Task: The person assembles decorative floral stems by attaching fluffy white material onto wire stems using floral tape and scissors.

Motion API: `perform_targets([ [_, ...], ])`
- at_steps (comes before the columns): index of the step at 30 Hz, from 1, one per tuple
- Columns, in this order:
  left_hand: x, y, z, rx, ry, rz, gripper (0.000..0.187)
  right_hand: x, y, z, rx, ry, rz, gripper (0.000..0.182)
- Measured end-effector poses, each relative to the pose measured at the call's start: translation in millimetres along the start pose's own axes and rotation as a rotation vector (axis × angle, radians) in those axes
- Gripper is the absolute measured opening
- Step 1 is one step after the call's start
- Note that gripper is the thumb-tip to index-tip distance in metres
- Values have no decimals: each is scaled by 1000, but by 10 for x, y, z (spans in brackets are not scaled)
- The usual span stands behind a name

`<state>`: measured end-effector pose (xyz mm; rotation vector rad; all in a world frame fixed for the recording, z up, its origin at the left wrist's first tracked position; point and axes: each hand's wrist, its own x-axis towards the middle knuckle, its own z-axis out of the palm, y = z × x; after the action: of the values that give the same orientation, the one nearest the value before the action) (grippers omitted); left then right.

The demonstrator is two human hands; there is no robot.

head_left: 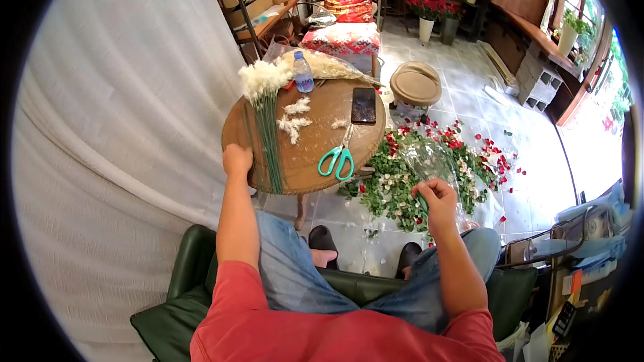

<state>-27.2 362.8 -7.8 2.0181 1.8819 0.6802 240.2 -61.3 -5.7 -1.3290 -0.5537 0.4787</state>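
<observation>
My left hand rests closed on the lower ends of a bunch of white flowers with long green stems, which lies on a round wooden table. My right hand is held out to the right above the floor, pinching a short green stem piece. Green-handled scissors lie on the table near its front edge. Small white flower bits are scattered on the tabletop.
A black phone and a water bottle sit on the table's far side. Cut leaves and red petals cover the tiled floor to the right. A small round stool and a chair with red cushions stand beyond.
</observation>
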Motion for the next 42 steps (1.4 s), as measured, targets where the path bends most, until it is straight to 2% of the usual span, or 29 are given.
perform_targets([
  [4,64,22,34,58,20,7,32,-17,-29,47,-31,-12,27,15],
  [6,47,67,-10,46,-62,-12,37,-38,-22,76,-39,-20,31,15],
  [16,18,26,6,46,-69,5,41,-84,-42,114,-34,-13,-11,14],
  [18,-32,57,-39,-55,113,-42,37,-93,-56,125,-87,-1,1,13],
  [19,-84,80,-76,-55,113,-31,37,-84,-16,108,-82,8,-3,13],
  [21,-237,126,-131,-386,189,147,20,-63,107,77,-78,-26,62,9],
  [23,-513,268,-9,-771,122,376,11,-73,87,144,-57,-39,30,8],
  [25,-1024,560,-10,-918,-281,467,8,-75,89,240,-38,-50,-2,8],
  [28,-1867,886,123,-869,-730,564,8,-62,110,316,103,-76,-53,10],
  [31,-2428,992,235,-722,-851,656,8,-34,118,341,246,-45,-7,11],
  [33,-2590,970,344,-681,-938,873,12,-8,171,274,223,-40,36,12],
  [36,-2657,960,382,-697,-958,882,13,-41,185,249,166,-24,92,13],
  [37,-2587,976,397,-677,-1004,942,13,-53,162,253,127,-14,95,14],
  [39,-2281,1051,334,-630,-802,1095,13,-67,146,247,73,-22,91,14],
  [40,-2037,1058,355,-669,-826,839,15,-89,140,250,22,-23,82,14],
  [41,-1753,1159,291,-565,-575,797,14,-111,108,267,33,-16,86,14],
  [42,-1414,1206,271,-580,-315,844,15,-128,60,292,-5,-23,74,15],
])
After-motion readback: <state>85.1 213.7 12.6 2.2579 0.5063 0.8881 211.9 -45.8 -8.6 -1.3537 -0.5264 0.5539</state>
